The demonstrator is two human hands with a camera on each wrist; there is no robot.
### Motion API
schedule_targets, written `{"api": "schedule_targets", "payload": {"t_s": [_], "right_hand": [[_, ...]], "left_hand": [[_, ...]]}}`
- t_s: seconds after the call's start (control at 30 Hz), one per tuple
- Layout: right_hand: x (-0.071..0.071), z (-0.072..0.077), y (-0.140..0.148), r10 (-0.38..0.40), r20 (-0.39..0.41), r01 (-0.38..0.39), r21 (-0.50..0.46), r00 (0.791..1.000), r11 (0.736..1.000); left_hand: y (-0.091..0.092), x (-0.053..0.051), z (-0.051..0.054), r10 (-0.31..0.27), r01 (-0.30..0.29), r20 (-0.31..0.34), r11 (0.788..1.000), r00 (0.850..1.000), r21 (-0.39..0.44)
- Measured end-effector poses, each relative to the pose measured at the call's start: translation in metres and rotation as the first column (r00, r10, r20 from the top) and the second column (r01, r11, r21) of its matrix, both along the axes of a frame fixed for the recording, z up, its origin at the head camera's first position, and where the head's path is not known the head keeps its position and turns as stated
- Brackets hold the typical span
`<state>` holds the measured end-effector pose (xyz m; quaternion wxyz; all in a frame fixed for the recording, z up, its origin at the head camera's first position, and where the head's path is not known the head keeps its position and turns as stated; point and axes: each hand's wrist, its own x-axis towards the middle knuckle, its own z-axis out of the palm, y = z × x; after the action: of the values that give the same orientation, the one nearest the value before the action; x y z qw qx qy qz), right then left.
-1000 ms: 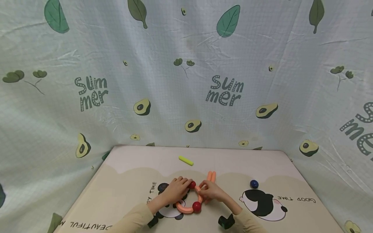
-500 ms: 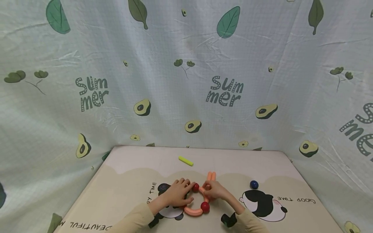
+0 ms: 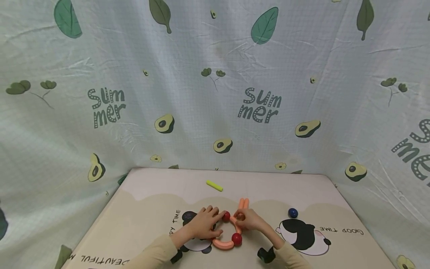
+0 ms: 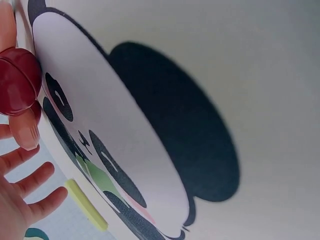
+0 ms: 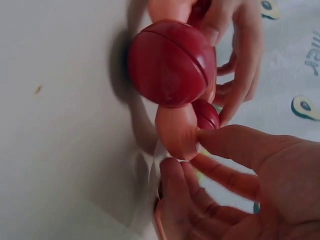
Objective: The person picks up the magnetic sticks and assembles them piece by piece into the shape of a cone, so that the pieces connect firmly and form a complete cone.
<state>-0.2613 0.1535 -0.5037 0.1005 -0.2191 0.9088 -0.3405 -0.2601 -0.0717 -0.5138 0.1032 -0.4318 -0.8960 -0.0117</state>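
A ring of curved orange rods (image 3: 223, 245) and glossy red balls (image 3: 236, 239) lies on the mat between my hands. My left hand (image 3: 205, 223) spans the ring's left side with fingers spread: the forefinger touches the far red ball (image 3: 226, 216), the thumb reaches the near-left rod. Several left fingers look extended in the left wrist view. My right hand (image 3: 249, 219) pinches the curved orange rod (image 5: 177, 132) on the ring's right side between thumb and forefinger. Two straight orange sticks (image 3: 243, 203) lie side by side behind it, partly hidden. The ring's left part is covered by my left hand.
A yellow-green stick (image 3: 214, 185) lies farther back. To the right, a blue ball (image 3: 293, 213) sits beside a printed dog. The mat (image 3: 141, 216) carries a printed panda under my left hand. A patterned curtain (image 3: 188, 112) hangs behind.
The ring has shifted a little to the right, mostly in the first half second. My right hand moved slightly right with it. The left thumb has spread away from the fingers.
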Motion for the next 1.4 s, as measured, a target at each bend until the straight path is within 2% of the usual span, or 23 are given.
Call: {"api": "schedule_targets", "payload": {"t_s": [0.23, 0.43, 0.6, 0.77, 1.17, 1.27, 1.4], "right_hand": [[0.006, 0.002, -0.004, 0.082, -0.161, -0.059, 0.141, 0.984, 0.988], [0.019, 0.002, -0.006, 0.150, -0.281, -0.050, 0.333, 0.948, 0.942], [0.027, 0.001, -0.004, 0.206, -0.325, -0.063, 0.399, 0.923, 0.915], [0.032, 0.001, -0.002, 0.250, -0.341, -0.081, 0.439, 0.906, 0.895], [0.036, -0.001, 0.000, 0.272, -0.328, -0.077, 0.503, 0.905, 0.861], [0.036, 0.000, -0.001, 0.277, -0.322, -0.072, 0.526, 0.906, 0.847], [0.038, 0.004, -0.004, 0.287, -0.327, -0.060, 0.559, 0.900, 0.827]], "left_hand": [[0.000, 0.000, 0.000, 0.005, -0.005, -0.022, 1.000, 1.000, 0.006], [-0.001, 0.001, -0.001, 0.006, -0.006, -0.015, 1.000, 1.000, 0.002], [-0.002, 0.000, -0.001, -0.011, 0.011, -0.029, 1.000, 1.000, 0.001], [-0.005, -0.002, -0.002, -0.030, 0.031, -0.023, 1.000, 0.999, 0.002], [-0.010, -0.009, -0.002, -0.056, 0.056, -0.024, 0.998, 0.998, 0.010], [-0.010, -0.014, -0.003, -0.054, 0.055, -0.012, 0.998, 0.998, 0.016], [-0.009, -0.021, 0.001, -0.017, 0.016, 0.021, 0.999, 1.000, 0.032]]}}
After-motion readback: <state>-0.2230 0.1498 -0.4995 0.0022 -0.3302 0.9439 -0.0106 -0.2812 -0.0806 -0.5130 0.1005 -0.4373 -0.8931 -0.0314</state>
